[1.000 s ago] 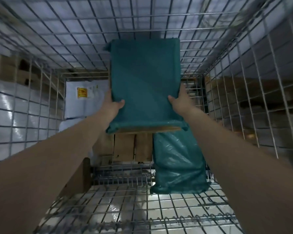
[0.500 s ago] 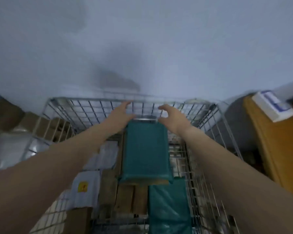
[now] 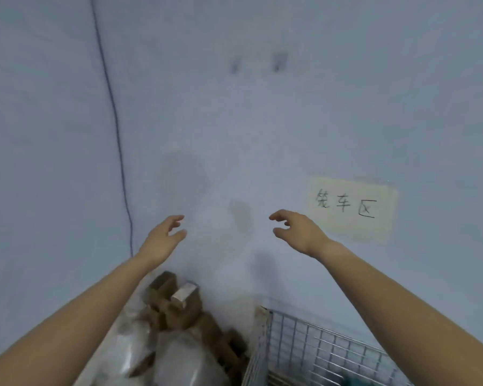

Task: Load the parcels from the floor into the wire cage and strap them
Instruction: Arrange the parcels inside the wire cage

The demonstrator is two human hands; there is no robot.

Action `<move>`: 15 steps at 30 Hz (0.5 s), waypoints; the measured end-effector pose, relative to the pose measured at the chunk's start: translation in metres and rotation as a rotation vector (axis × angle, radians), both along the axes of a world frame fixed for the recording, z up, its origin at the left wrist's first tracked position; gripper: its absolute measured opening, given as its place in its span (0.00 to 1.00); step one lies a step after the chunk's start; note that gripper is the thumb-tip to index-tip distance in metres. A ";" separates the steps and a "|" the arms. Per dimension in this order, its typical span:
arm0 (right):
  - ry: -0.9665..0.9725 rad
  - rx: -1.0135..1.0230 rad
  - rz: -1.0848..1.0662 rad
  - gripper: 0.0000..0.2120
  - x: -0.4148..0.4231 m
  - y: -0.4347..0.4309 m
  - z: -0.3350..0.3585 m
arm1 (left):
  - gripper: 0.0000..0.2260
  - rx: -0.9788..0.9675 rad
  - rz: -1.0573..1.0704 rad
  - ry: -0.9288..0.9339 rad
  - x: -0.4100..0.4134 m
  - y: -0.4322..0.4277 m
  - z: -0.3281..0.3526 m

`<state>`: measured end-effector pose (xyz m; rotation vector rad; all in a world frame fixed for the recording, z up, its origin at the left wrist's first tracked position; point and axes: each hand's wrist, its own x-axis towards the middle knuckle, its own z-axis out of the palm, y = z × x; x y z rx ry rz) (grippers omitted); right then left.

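Both arms are stretched out in front of a pale wall. My left hand (image 3: 163,236) is empty with its fingers apart. My right hand (image 3: 297,231) is also empty, fingers loosely curled and spread. The wire cage (image 3: 313,346) shows only by its upper left corner at the bottom right, below my right forearm. A sliver of a teal parcel (image 3: 346,381) peeks out inside it at the frame's lower edge. Brown cardboard parcels (image 3: 179,305) and grey plastic-wrapped parcels (image 3: 179,363) are piled left of the cage, under my left forearm.
A pale wall (image 3: 234,107) fills most of the view. A yellowish paper sign (image 3: 352,208) with handwritten characters is stuck on it at the right. A thin dark cable (image 3: 115,115) runs down the wall at the left.
Both hands have let go of the teal parcel, left in the cage, and lifted away. The view has swung up and to the left, from the cage's inside to the wall.
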<state>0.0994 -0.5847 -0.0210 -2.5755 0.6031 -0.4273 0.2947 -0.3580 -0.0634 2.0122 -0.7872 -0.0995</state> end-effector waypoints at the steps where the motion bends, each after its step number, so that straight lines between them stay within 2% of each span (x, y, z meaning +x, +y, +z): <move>1: -0.016 -0.026 0.059 0.18 0.025 0.034 0.015 | 0.18 -0.020 0.058 -0.026 0.016 0.043 0.019; 5: -0.033 -0.168 0.307 0.20 0.120 0.174 0.059 | 0.17 -0.052 0.258 -0.083 0.060 0.218 0.066; 9: -0.002 -0.347 0.515 0.21 0.190 0.300 0.080 | 0.17 -0.008 0.436 -0.064 0.080 0.374 0.079; 15: 0.014 -0.384 0.661 0.21 0.261 0.425 0.085 | 0.18 0.050 0.620 -0.080 0.080 0.521 0.082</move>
